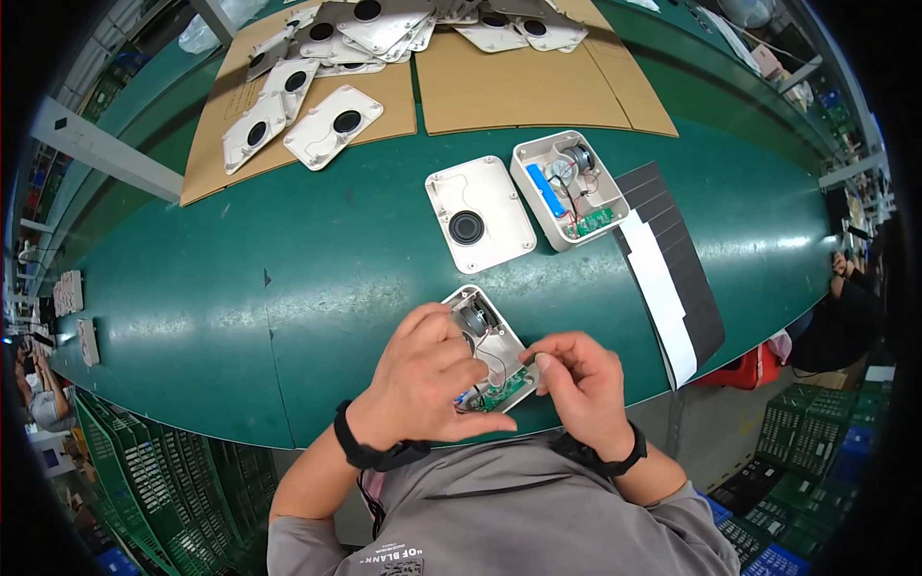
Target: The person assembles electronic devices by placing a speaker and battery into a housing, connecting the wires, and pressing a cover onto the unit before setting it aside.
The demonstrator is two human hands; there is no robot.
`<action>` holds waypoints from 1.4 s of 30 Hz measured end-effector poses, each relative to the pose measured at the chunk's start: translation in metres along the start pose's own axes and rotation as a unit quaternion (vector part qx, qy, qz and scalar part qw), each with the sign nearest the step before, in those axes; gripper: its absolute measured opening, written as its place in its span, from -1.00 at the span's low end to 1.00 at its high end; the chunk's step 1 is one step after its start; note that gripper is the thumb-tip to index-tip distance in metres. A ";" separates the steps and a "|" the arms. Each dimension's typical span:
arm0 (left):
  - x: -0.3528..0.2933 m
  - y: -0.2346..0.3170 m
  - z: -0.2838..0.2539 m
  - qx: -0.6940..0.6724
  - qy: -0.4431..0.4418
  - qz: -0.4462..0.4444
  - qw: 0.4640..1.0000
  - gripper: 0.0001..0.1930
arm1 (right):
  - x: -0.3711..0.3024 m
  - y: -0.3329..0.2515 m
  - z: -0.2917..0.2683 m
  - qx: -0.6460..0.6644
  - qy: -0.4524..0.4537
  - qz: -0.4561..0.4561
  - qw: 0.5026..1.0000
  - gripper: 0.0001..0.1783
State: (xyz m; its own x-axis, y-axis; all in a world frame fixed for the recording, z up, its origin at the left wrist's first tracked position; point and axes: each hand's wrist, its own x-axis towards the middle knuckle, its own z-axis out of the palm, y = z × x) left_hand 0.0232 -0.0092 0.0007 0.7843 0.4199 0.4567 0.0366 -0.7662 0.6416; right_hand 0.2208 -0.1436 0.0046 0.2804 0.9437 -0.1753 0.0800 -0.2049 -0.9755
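Observation:
A white plastic housing [506,338] lies open-side up by the table's near edge, with a round motor-like part, wires and a green circuit board [504,392] inside. My left hand [415,374] is laid across its left side, fingers bent over the wall and thumb stretched along the near end. It grips the housing; some fingertips are hidden. At the right wall, the thumb and forefinger of my right hand [583,384] are pinched together. Anything between them is too small to make out.
Beyond lie a white cover [480,214] with a black round speaker and a second housing [569,190] containing a blue battery. Black and white strips [672,278] lie to the right. More covers [334,127] are piled on cardboard [538,96]. Green crates [163,470] stand lower left.

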 end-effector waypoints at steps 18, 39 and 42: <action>-0.042 0.038 0.016 0.095 0.087 -0.155 0.979 -0.80 | 0.052 -0.047 -0.005 -0.130 -0.223 -0.239 0.936 -0.88; -0.040 0.037 0.019 0.031 0.138 -0.173 0.975 -0.77 | 0.047 -0.033 0.013 -0.236 -0.209 -0.304 0.899 -0.77; -0.043 0.036 0.023 0.033 0.143 -0.172 0.974 -0.76 | 0.044 -0.035 0.014 -0.223 -0.202 -0.277 0.913 -0.75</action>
State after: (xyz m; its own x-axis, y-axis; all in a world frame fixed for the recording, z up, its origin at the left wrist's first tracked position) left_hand 0.0052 -0.0660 -0.0103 0.5138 0.7683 0.3817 0.3135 -0.5823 0.7501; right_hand 0.2169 -0.0916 0.0290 -0.2895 0.9348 0.2060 0.5084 0.3325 -0.7944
